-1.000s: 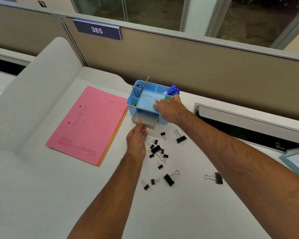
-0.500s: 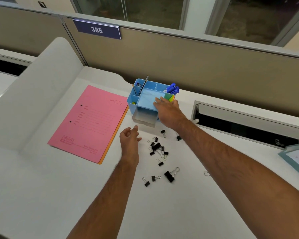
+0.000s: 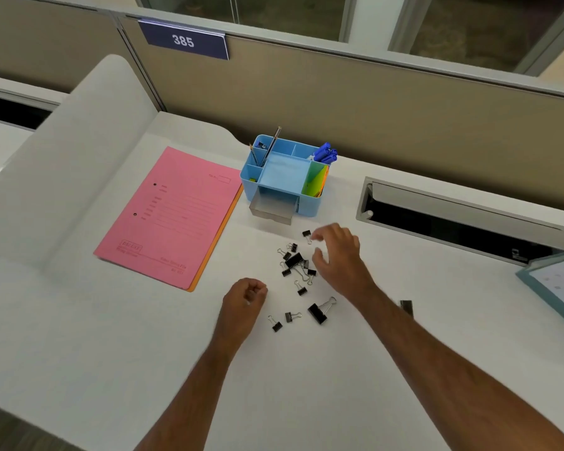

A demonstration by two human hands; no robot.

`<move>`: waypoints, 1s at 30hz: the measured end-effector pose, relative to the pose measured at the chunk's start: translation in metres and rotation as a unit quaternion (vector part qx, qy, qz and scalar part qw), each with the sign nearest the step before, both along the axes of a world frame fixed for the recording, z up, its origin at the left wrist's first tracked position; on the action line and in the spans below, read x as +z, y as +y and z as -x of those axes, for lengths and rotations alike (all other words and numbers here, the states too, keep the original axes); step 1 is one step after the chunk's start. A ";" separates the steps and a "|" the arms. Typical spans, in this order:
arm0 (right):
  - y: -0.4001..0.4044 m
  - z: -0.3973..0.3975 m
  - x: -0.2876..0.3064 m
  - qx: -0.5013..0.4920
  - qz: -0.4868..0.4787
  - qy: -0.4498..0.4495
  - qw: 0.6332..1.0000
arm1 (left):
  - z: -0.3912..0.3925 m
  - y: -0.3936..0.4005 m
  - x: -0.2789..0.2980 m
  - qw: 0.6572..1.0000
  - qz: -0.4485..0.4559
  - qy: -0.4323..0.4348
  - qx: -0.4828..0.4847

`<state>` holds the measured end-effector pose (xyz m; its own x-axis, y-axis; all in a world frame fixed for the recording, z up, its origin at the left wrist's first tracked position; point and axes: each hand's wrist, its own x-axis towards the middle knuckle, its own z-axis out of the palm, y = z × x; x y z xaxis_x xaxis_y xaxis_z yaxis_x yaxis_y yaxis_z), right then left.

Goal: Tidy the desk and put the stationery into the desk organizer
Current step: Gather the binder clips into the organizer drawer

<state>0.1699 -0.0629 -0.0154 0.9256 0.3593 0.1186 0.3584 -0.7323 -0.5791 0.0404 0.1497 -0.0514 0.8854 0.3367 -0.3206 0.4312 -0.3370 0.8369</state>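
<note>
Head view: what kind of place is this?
Most likely an office cubicle: a partition wall carries a number plate reading 385, and the white desk has a built-in cable hatch.

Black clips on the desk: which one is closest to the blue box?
The small binder clip by the right hand's fingertips. It lies apart, above the pile, nearest the open drawer.
</note>
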 end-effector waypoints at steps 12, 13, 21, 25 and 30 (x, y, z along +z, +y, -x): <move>0.013 0.096 -0.030 0.167 0.126 0.049 0.977 | 0.051 -0.005 -0.024 0.970 -0.151 -0.055 -0.181; 0.014 0.099 -0.031 0.172 0.140 0.047 0.974 | 0.052 -0.005 -0.026 0.969 -0.158 -0.055 -0.184; 0.020 0.103 -0.038 0.143 0.221 0.030 0.964 | 0.055 -0.009 -0.034 0.963 -0.191 -0.089 -0.169; 0.022 0.097 -0.037 0.118 0.201 0.037 0.972 | 0.057 -0.010 -0.039 0.956 -0.215 -0.113 -0.161; 0.031 0.056 -0.004 0.072 0.136 0.061 0.986 | 0.052 -0.011 -0.042 0.954 -0.225 -0.122 -0.155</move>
